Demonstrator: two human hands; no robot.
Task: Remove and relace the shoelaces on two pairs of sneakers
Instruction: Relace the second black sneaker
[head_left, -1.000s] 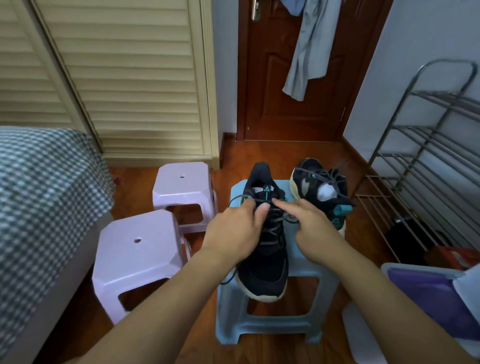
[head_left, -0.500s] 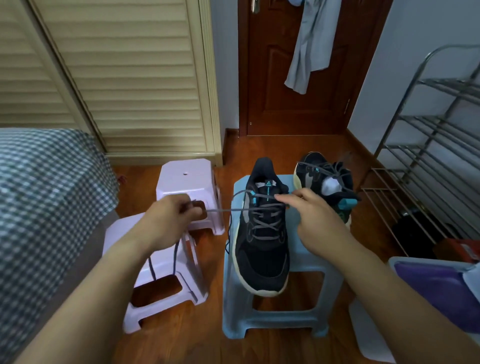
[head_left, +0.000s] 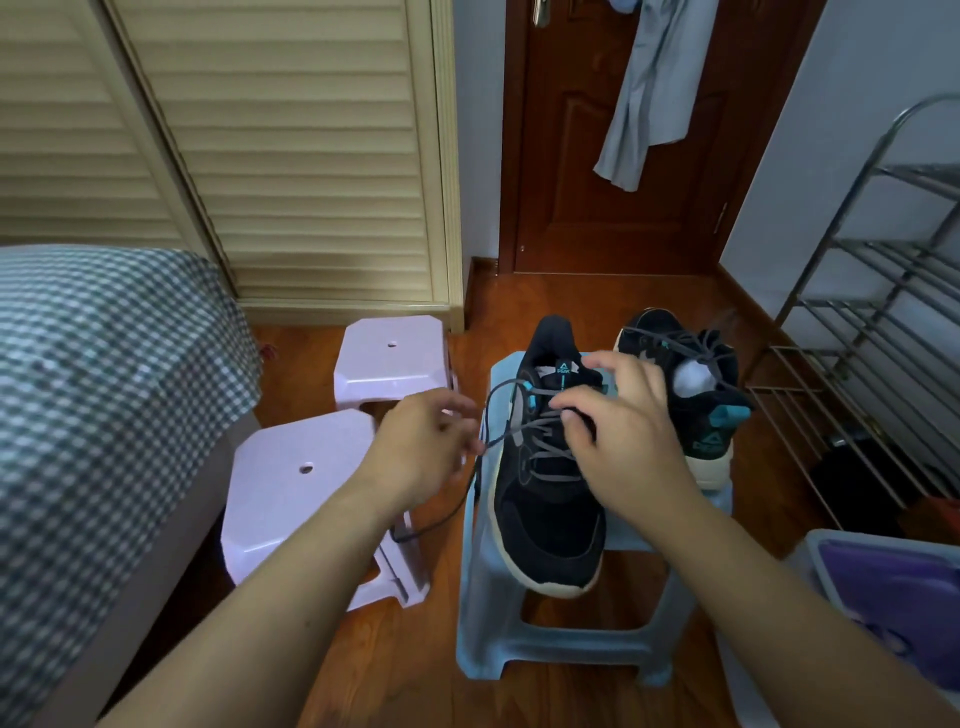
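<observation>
On a blue stool (head_left: 571, 644), the black sneaker (head_left: 550, 499) lies toe toward the wearer; the left hand (head_left: 421, 447) pinches its grey lace (head_left: 493, 441), trailing left, while the right hand (head_left: 618, 431) pinches a crossing over the tongue.

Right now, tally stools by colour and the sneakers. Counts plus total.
Lilac stools: 2, the near lilac stool and the far lilac stool
Blue stool: 1
Black sneakers: 2, the near sneaker and the far sneaker, both on the blue stool
Total: 5
</observation>
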